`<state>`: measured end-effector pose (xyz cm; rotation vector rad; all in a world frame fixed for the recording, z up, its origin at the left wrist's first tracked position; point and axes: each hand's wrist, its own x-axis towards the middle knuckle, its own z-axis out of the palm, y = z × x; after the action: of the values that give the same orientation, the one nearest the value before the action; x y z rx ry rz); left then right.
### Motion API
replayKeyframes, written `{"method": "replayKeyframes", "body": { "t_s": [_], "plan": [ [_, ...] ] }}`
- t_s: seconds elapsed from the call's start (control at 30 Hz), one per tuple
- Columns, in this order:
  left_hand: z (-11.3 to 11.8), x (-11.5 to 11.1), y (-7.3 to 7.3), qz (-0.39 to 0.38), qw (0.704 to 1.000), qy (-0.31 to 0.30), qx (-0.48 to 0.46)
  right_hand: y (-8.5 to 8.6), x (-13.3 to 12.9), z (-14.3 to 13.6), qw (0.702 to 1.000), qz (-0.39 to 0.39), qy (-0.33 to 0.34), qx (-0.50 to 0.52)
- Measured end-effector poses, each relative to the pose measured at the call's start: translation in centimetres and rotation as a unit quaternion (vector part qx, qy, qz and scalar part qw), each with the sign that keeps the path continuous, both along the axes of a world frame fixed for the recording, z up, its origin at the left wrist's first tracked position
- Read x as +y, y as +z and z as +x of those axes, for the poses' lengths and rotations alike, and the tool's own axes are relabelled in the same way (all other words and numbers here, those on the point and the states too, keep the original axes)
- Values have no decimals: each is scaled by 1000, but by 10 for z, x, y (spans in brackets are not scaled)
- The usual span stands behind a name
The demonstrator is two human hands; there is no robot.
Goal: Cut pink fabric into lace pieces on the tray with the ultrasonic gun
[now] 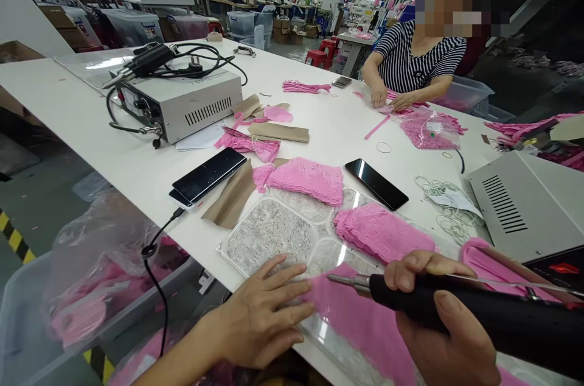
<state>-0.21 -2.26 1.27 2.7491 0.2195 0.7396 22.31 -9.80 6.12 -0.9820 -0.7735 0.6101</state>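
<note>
My left hand (267,310) lies flat with fingers stretched out, its fingertips at the edge of a pink fabric piece (360,319). That piece rests on a clear-covered, stone-patterned mat (269,237). In my right hand (447,319) is a black handheld tool (415,294) with a pointed metal tip, the fingers wrapped round its body. The tip is over the upper edge of the pink piece; whether it touches the fabric I cannot tell. Just beyond lie a stack of pink lace fabric (383,231) and another pink lace stack (305,179).
A grey control box (182,100) with a cabled black tool stands at the left, another grey box (533,203) at the right. Two phones, a black phone (376,184) and a cabled phone (210,173), lie between. Across the table (314,121), a person in stripes handles pink pieces.
</note>
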Motion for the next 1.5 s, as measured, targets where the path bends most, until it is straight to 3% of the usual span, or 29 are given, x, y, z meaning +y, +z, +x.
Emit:
{"method": "replayKeyframes", "body": {
  "t_s": [0.53,0.7,0.9,1.13,1.27,1.5],
  "plan": [
    [-8,1,-2,-8,1000,-2,-2,-3,2,-11,998,-1,41,-40],
    [-13,1,-8,2,1000,-20,-6,6,0,5,1000,17,-2,-15],
    [-4,3,-11,34,999,-29,-17,23,-41,40,996,7,-77,-32],
    [39,-16,4,6,995,-92,-43,7,-100,48,995,-40,-88,-37],
    [56,-24,3,-1,994,-107,-33,2,-111,50,996,-45,-62,-39],
    [61,-29,8,6,996,-92,-12,7,-118,53,998,-38,-32,-34]
  ]
}}
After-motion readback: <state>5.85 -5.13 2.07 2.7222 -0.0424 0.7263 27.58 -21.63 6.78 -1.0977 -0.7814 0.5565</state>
